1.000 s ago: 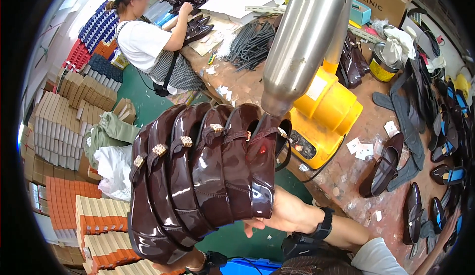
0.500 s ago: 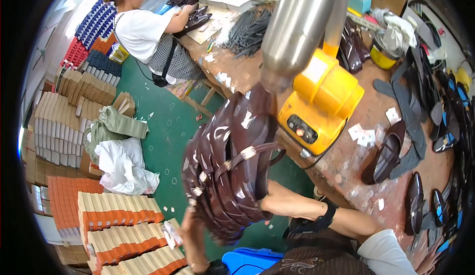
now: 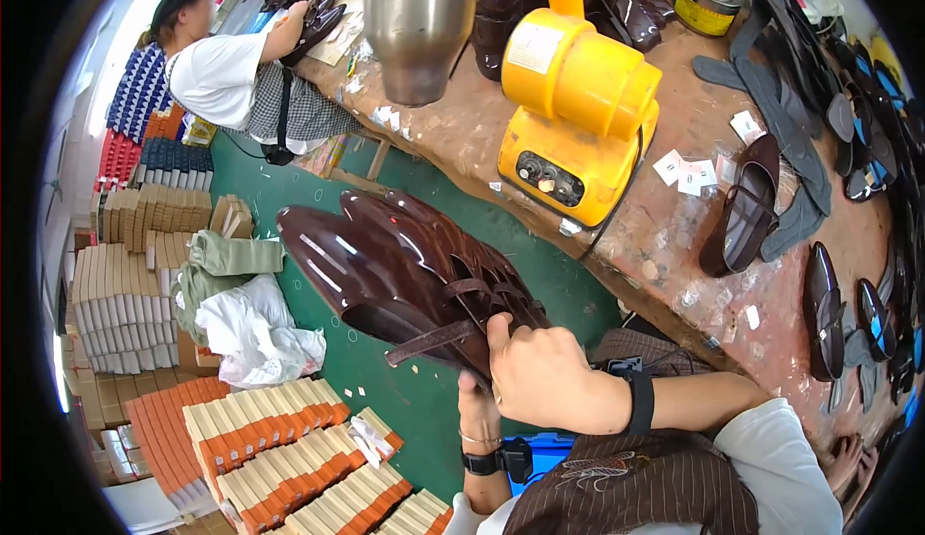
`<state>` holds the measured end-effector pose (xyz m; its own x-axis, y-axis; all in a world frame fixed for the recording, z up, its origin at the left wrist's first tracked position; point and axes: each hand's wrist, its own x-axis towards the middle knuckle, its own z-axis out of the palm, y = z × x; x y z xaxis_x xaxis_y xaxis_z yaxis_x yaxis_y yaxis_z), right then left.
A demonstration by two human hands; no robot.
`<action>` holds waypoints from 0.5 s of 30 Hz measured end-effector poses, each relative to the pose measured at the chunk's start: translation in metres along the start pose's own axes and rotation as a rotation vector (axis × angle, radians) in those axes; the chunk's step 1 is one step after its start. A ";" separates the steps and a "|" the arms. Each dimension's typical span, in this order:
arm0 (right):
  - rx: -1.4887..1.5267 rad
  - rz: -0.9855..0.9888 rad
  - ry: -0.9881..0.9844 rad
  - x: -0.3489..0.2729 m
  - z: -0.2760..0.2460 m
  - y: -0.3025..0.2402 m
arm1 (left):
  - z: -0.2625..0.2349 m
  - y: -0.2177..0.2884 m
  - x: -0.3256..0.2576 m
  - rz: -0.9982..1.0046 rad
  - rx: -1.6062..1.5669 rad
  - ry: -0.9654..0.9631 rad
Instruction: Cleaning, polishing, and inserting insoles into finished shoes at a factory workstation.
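Observation:
A nested bundle of glossy dark brown strap shoes (image 3: 414,265) hangs over the floor in front of me, toes pointing up and to the left. My left hand (image 3: 476,408) grips the bundle from below; its thumb shows, while the other fingers are hidden behind the shoes. On the near side, my right hand (image 3: 544,376) is closed at the straps of the shoes, knuckles up. One loose strap end (image 3: 432,340) sticks out to the left. A yellow machine (image 3: 578,121) with a metal nozzle (image 3: 419,29) stands on the worktable (image 3: 665,313) beyond the shoes.
Single dark shoes (image 3: 742,203), grey insoles (image 3: 805,208) and paper tags (image 3: 689,171) lie on the table's right part. A co-worker (image 3: 226,78) handles shoes at the far left. Stacked shoe boxes (image 3: 279,448) and white sacks (image 3: 255,328) stand left; a blue bin (image 3: 540,453) is below.
The bundle has moved away from the nozzle, lower, and turned so its toes point up-left. My right hand, earlier hidden behind the shoes, now shows on their near side. The view has shifted.

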<state>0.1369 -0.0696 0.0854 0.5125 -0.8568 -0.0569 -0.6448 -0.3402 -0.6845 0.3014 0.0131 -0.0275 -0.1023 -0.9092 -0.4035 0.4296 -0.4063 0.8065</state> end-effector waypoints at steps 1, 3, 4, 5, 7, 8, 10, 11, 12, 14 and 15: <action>0.019 0.019 0.050 -0.004 -0.006 -0.002 | -0.001 -0.005 0.000 -0.029 -0.069 0.014; 0.100 0.002 0.097 -0.015 -0.018 0.003 | -0.006 -0.013 0.005 -0.073 -0.278 0.043; 0.161 -0.033 0.091 -0.024 -0.025 0.013 | -0.008 -0.016 0.011 -0.089 -0.421 0.060; 0.209 -0.060 0.071 -0.033 -0.032 0.027 | -0.010 -0.018 0.017 -0.071 -0.392 0.047; -0.035 -0.092 0.366 -0.054 -0.046 0.066 | -0.008 -0.015 0.024 -0.043 -0.287 0.019; -0.207 0.037 0.424 -0.063 -0.049 0.089 | -0.002 -0.012 0.025 -0.039 -0.244 0.009; -0.476 0.290 0.451 -0.082 -0.054 0.135 | 0.012 0.001 0.028 -0.013 -0.153 -0.003; -0.607 0.400 0.438 -0.090 -0.053 0.156 | 0.020 0.009 0.029 -0.002 -0.104 -0.005; -0.597 0.414 0.441 -0.101 -0.054 0.175 | 0.029 0.018 0.029 0.007 -0.047 -0.004; -0.625 0.426 0.414 -0.124 -0.053 0.204 | 0.045 0.034 0.027 0.034 0.097 0.012; -0.651 0.399 0.410 -0.137 -0.055 0.215 | 0.051 0.042 0.026 0.050 0.181 0.026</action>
<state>-0.1031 -0.0467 -0.0141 0.0144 -0.9888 0.1483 -0.9935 -0.0309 -0.1094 0.2706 -0.0318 0.0181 -0.0613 -0.9269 -0.3703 0.2652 -0.3727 0.8892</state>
